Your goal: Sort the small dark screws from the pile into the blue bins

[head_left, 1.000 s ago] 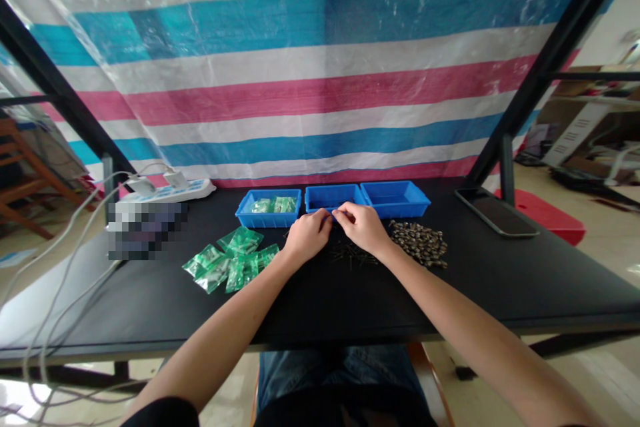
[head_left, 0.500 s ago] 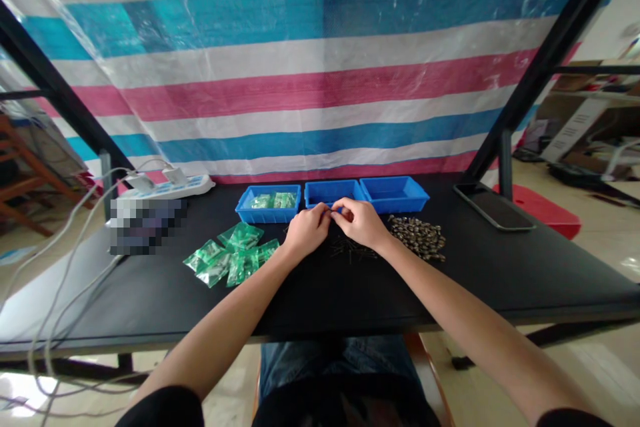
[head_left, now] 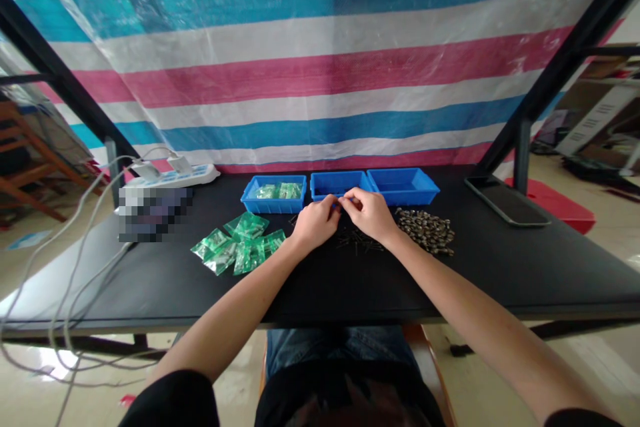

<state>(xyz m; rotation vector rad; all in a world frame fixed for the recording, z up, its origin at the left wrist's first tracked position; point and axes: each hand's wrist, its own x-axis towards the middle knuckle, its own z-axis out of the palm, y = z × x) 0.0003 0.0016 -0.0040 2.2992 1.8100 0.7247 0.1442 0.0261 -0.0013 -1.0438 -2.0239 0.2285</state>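
Bins: three blue ones in a row along the back of the desk (head_left: 320, 297). Left bin (head_left: 274, 205) holds small clear-and-green packets (head_left: 277, 191), lying flat, below the rim. Middle bin (head_left: 330, 181) sits beside it across a narrow gap; its front edge is partly behind the fingers, so can't confirm contents. Right bin (head_left: 407, 198) is up against the middle one or very close; bare blue floor and walls visible inside. Left hand (head_left: 317, 220) and right hand (head_left: 369, 215) are at the front of the middle bin, fingers curled in, fingertips meeting or nearly so. Can't tell if either is clamped on a part; anything there is too small to make out. Loose stock is on the desk: thin dark pins (head_left: 357, 240) scattered just below the right hand, metal fittings (head_left: 427, 232) heaped to its right in front of the right bin, and overlapping green bags (head_left: 240, 243) left of the left hand, in front of the left bin. Phone (head_left: 507, 201) lies flat at far right; white power strip (head_left: 193, 177) at back left, plugs in.
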